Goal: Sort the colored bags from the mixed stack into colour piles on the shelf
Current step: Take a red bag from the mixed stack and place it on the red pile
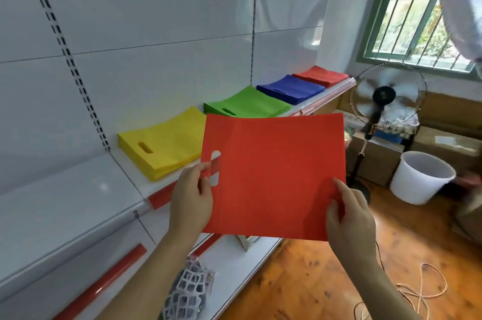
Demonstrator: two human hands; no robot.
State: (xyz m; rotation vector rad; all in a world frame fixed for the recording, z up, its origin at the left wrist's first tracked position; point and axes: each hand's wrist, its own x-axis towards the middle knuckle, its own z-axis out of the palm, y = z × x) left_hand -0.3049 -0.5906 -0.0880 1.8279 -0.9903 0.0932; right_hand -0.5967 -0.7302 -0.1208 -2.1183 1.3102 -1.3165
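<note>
I hold a flat red bag [273,176] in the air in front of the white shelf [78,202]. My left hand [191,198] grips its left edge beside the handle slot. My right hand [348,215] pinches its lower right corner. On the shelf lie four colour piles in a row: yellow bags [167,144] nearest, then green bags [247,103], blue bags [290,88] and red bags [322,75] at the far end. The mixed stack is not in view.
A standing fan [386,100] is beyond the shelf's far end, with a white bucket [420,176] and cardboard boxes [448,142] on the wooden floor. White foam netting [190,291] lies on the lower shelf. A cord [422,291] curls on the floor.
</note>
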